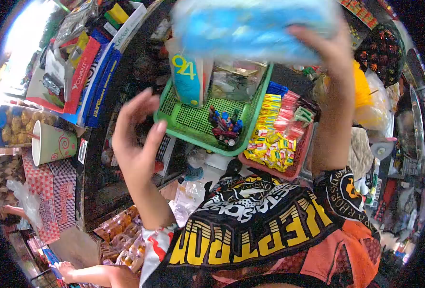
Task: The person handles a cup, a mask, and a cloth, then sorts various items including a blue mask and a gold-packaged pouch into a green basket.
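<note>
My right hand (325,45) grips a blue and white plastic-wrapped package (251,31), blurred by motion, at the top of the view. Its thumb lies across the front; the other fingers are hidden behind. My left hand (138,129) is raised with fingers apart and nothing in it, beside the left edge of a green plastic basket (181,126). In that basket stand a teal and white packet marked 94 (187,79), a clear bag (236,81) and a bundle of pens (226,126). Next to it, a red basket (270,171) holds yellow sachets (272,146).
A patterned paper cup (54,144) stands at the left below a red box (85,74). Another person's hand (64,271) is at the lower left near a cardboard piece (80,247). Yellow and clear bags (363,91) are at the right.
</note>
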A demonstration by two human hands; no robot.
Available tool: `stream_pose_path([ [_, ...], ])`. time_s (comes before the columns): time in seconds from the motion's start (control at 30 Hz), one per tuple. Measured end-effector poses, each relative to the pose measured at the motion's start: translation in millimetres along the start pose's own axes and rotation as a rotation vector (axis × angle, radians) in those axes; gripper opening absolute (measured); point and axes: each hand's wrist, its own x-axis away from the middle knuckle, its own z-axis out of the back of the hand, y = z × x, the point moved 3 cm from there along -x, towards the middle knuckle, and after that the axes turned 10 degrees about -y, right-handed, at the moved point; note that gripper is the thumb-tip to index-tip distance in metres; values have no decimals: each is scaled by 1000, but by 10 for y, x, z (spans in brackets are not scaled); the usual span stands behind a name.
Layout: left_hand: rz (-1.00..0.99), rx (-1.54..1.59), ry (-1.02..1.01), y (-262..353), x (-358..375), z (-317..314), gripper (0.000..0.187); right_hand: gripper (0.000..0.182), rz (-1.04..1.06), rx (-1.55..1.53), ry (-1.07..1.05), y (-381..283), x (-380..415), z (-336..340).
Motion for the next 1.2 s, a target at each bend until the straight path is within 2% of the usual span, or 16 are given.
stream_pose_path([
  [0.1,-169,-95,-140,3,-618,-338,38,55,27,456,491,0,227,679],
  [0.2,-315,-364,-384,-94,-1343,-894,46,59,161,528,680,32,407,931],
  [0.27,-447,-610,-525,-364,-1769,-1379,73,71,171,514,853,97,579,1040],
  [0.3,-445,-728,-733,-622,-1915,-1645,102,71,175,524,863,119,631,1052],
  [0.37,-381,-1365,-985,-843,-1790,-2026,125,78,164,404,929,157,729,1026],
  [0.47,-485,-1637,-1272,-1102,-1599,-2239,130,73,129,378,891,154,742,971],
  [0.5,-503,-1646,-1281,-1154,-1656,-2294,130,71,130,345,885,186,730,976],
  [0.57,-471,-1112,-857,-1169,-1840,-2342,119,67,93,454,898,286,736,1005],
  [0.63,-506,-890,-595,-1341,-2260,-2442,105,70,95,385,902,416,720,984],
  [0.7,-270,-1067,-860,-1424,-2592,-2537,98,70,88,372,910,576,775,1016],
  [0.73,-276,-1063,-858,-1469,-2694,-2570,98,70,91,368,939,601,799,997],
  [0.8,-162,-1229,-1296,-1718,-2760,-2678,92,74,52,320,986,633,848,966],
  [0.9,-63,-980,-1556,-2153,-2868,-2806,89,75,-1,306,981,665,931,976],
  [1.03,-216,-1093,-1398,-2334,-2797,-2896,71,74,-34,383,1055,756,1026,1046],
  [1.07,-152,-1077,-1383,-2044,-2664,-2809,58,73,-22,353,1053,779,1041,1056],
  [1.2,-76,-1107,-1471,-2263,-2624,-2749,45,70,-55,315,996,859,1018,1089],
])
